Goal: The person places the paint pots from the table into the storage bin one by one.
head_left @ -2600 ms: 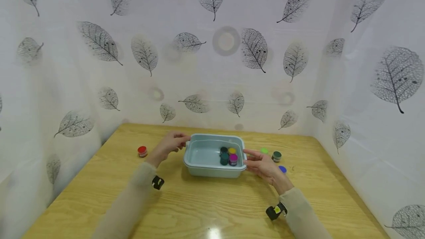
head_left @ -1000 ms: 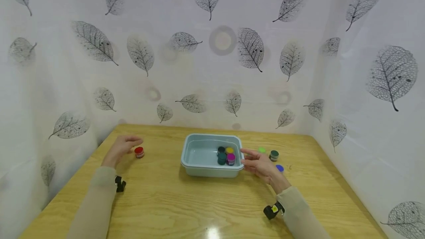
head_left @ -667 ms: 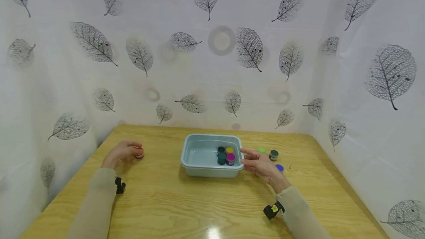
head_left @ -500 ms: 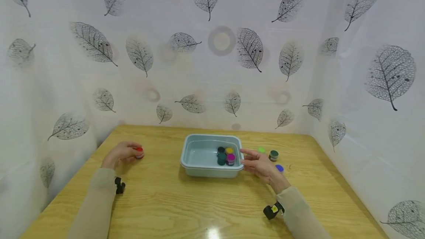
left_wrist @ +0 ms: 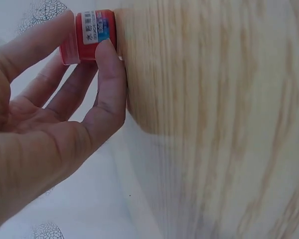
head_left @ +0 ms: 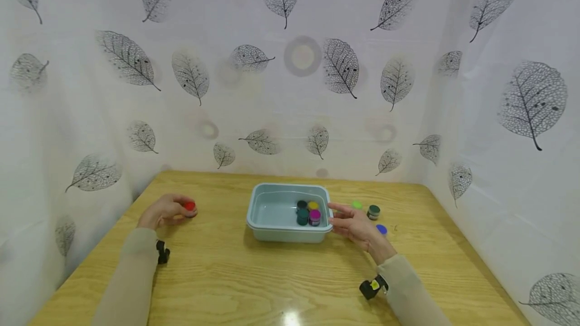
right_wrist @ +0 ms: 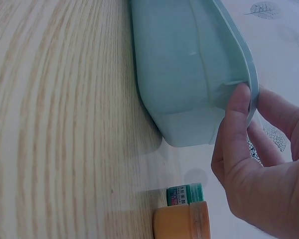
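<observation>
My left hand [head_left: 164, 209] pinches a small red paint jar [left_wrist: 95, 35] by its sides, thumb and fingers round it. The jar's base is right at the table top in the left wrist view, and its red lid shows past the fingers in the head view. My right hand [head_left: 359, 226] pinches the right rim of a pale blue plastic basin [head_left: 290, 235], with fingertips on both sides of the edge. Inside the basin, toward its right end, stand paint jars with a magenta lid [head_left: 314, 214], a yellow lid [head_left: 313, 206] and darker colours [head_left: 302, 217].
Right of the basin are a dark green jar [head_left: 373, 212], a light green lid [head_left: 357, 205] and a blue lid [head_left: 381, 229]. The right wrist view shows an orange jar [right_wrist: 177, 222] near a green one [right_wrist: 184, 194]. A leaf-patterned curtain [head_left: 290, 114] borders the wooden table [head_left: 254, 280].
My left hand has left the basin's left rim, moved left and taken hold of the red paint jar, which now tilts slightly. My right hand stays at the basin's right rim.
</observation>
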`<state>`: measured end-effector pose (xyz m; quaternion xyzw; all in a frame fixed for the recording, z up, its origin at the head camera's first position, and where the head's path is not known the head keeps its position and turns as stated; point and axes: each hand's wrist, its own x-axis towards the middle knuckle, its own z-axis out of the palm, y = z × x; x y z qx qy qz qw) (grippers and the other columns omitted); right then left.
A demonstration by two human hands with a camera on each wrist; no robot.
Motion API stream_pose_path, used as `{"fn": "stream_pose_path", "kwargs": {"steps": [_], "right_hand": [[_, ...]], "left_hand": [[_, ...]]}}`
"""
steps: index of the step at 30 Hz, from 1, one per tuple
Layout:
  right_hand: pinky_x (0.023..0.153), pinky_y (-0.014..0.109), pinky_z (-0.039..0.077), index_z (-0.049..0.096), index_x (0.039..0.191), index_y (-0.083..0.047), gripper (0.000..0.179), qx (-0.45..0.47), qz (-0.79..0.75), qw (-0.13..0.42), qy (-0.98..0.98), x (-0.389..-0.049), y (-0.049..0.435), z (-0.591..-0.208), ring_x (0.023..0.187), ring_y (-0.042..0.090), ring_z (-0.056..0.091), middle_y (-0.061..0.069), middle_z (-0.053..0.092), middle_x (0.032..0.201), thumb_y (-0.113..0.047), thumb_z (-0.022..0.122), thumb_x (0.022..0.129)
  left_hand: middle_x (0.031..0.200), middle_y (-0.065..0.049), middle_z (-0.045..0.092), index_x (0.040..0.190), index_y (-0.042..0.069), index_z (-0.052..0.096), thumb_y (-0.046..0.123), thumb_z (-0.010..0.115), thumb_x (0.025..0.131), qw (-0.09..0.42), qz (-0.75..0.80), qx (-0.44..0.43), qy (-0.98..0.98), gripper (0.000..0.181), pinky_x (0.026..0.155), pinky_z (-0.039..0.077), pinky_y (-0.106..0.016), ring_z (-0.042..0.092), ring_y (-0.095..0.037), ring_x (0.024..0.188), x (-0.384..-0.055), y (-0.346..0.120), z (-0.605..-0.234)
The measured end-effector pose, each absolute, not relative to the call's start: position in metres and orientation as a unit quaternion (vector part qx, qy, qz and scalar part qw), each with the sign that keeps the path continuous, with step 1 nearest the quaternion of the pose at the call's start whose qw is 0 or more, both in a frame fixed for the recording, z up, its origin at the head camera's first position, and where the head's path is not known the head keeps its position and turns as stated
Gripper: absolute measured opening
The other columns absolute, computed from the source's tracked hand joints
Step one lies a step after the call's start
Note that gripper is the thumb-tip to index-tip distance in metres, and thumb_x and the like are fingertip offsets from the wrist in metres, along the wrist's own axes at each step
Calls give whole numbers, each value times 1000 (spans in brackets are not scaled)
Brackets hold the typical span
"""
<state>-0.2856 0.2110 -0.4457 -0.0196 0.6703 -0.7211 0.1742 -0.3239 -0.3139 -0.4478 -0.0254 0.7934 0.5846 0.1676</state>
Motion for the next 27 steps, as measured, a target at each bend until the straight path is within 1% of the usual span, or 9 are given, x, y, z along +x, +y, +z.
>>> {"fn": "stream_pose_path", "kwargs": {"steps": [3,6,10,12,15,17,20,22,27], "right_hand": [[86,28,58,43,147,-4,59,-19,-721,174,671,-286,211,-446,97,17,65,11,52,115,-5,65,93],[86,28,58,42,147,-4,59,-20,-721,173,671,-286,211,-447,97,17,65,11,53,114,-5,65,93],[87,28,58,42,148,-4,58,-20,-720,174,672,-286,212,-447,98,17,65,11,53,115,-5,64,94],[87,28,58,43,147,-4,58,-20,-720,173,672,-286,212,-446,98,17,65,12,52,116,-5,65,93],[87,29,58,43,147,-4,58,-20,-720,174,671,-286,212,-445,98,17,65,12,52,116,-5,65,93],[87,29,58,43,147,-4,58,-19,-720,175,671,-286,211,-445,98,17,64,12,52,115,-5,65,93],[87,29,58,43,147,-5,59,-16,-718,176,673,-286,211,-445,98,17,64,11,51,116,-5,65,93],[87,28,58,43,147,-5,59,-15,-718,175,674,-286,211,-445,98,17,64,11,51,116,-5,65,93],[86,27,58,43,147,-5,57,-14,-717,174,675,-286,211,-445,97,17,64,11,51,116,-4,64,94]], "left_hand": [[119,-20,63,142,-16,33,-2,67,88,170,585,-13,793,65,93,56,-36,69,-18,100,-325,-314,-449],[126,-20,62,142,-13,38,5,70,89,165,559,11,813,64,92,56,-35,67,-19,103,-325,-314,-448],[140,-26,48,143,-10,40,12,69,91,159,540,58,824,64,93,56,-39,63,-20,109,-325,-317,-447],[147,-29,39,144,-10,37,12,68,92,163,551,78,815,65,96,54,-42,62,-21,112,-325,-317,-445],[150,-31,32,144,-11,35,10,68,92,163,568,91,802,66,98,53,-46,63,-22,112,-325,-318,-444],[151,-33,30,144,-12,33,9,67,92,163,574,104,796,65,98,52,-48,64,-26,113,-325,-317,-444],[149,-33,32,142,-12,37,9,67,93,154,577,118,793,61,98,52,-48,63,-34,114,-326,-315,-445],[145,-31,37,139,-10,41,11,68,92,138,569,130,800,58,96,54,-46,62,-38,115,-327,-312,-445],[134,-26,50,133,-2,51,17,71,91,95,547,151,818,50,91,57,-43,63,-39,110,-331,-304,-447]]}}
